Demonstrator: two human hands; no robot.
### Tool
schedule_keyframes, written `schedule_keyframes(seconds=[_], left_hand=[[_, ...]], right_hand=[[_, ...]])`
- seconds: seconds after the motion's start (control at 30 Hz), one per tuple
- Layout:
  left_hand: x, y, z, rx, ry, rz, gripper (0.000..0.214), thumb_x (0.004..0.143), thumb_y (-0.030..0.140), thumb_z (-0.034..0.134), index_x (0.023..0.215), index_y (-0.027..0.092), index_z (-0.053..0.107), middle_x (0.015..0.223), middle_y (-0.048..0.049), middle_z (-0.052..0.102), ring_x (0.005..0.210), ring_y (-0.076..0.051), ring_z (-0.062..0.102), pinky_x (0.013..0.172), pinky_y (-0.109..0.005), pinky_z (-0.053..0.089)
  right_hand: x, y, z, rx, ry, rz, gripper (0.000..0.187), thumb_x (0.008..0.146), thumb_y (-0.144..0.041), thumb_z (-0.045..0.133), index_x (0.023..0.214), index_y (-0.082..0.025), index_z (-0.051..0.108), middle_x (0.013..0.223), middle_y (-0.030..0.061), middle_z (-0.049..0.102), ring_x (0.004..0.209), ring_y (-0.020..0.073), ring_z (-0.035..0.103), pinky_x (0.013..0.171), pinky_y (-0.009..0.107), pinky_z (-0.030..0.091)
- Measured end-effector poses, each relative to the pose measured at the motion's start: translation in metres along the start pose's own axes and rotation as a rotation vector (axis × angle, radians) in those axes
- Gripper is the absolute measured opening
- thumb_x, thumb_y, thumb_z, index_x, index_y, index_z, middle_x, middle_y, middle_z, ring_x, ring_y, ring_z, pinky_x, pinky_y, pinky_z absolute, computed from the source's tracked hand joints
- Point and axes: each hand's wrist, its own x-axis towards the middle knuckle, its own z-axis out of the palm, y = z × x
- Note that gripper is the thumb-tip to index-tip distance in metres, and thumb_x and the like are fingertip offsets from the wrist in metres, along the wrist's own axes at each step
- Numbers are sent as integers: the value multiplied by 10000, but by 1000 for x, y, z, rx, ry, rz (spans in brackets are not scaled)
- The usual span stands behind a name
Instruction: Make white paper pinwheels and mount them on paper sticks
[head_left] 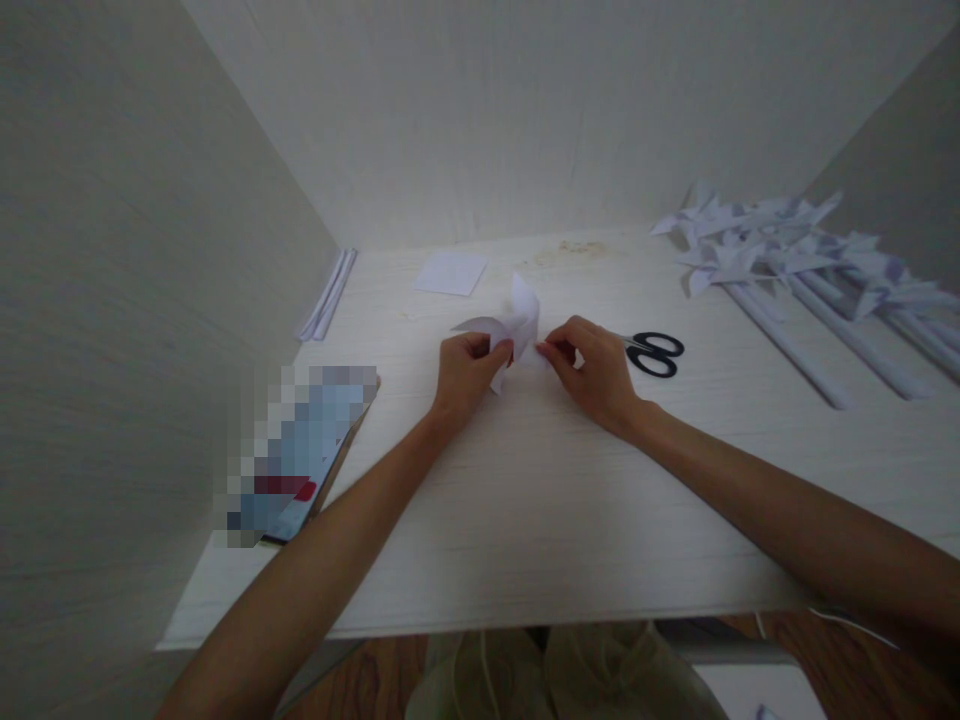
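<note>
A white paper pinwheel with curled blades is held up over the middle of the table. My left hand is closed around its left side, thumb pressed on the paper near the centre. At the pinwheel's right edge, my right hand pinches a paper tip between thumb and fingers. Part of the pinwheel is hidden behind the left fingers. Just right of my right hand lie black-handled scissors, their blades mostly covered by that hand.
Several finished paper pinwheels on rolled white sticks are piled at the right. A square paper sheet lies toward the back wall. Rolled paper sticks rest along the left wall. A phone, its screen blurred, lies by my left forearm.
</note>
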Motion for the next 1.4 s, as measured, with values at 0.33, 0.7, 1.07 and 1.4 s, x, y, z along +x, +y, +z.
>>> schedule_keyframes(seconds=[0.33, 0.7, 1.07, 1.4], left_hand=[[-1, 2, 0, -19, -20, -9, 215, 623, 247, 567, 449, 126, 530, 430, 43, 473, 404, -50, 394, 389, -174, 273], [-3, 5, 3, 6, -52, 7, 210, 623, 227, 552, 443, 122, 520, 416, 57, 429, 397, -41, 356, 384, -168, 254], [-4, 5, 2, 26, -79, 29, 190, 605, 189, 546, 432, 124, 502, 424, 64, 395, 414, -41, 348, 397, -169, 258], [-4, 7, 2, -34, -98, 64, 179, 623, 189, 545, 457, 125, 524, 439, 56, 446, 421, -43, 381, 410, -168, 289]], right_hand=[[-1, 1, 1, -23, 36, -18, 196, 792, -298, 495, 630, -187, 496, 579, -5, 494, 534, 121, 428, 553, 270, 313], [-1, 1, 1, -107, 7, -32, 206, 794, -281, 490, 618, -175, 499, 575, -13, 491, 518, 111, 406, 564, 262, 288], [-2, 2, 0, -100, -22, -39, 195, 799, -245, 460, 622, -173, 496, 603, -3, 510, 525, 114, 404, 573, 267, 276], [1, 2, 0, -25, 9, 11, 175, 771, -238, 504, 608, -179, 487, 582, -8, 490, 548, 122, 433, 561, 260, 299]])
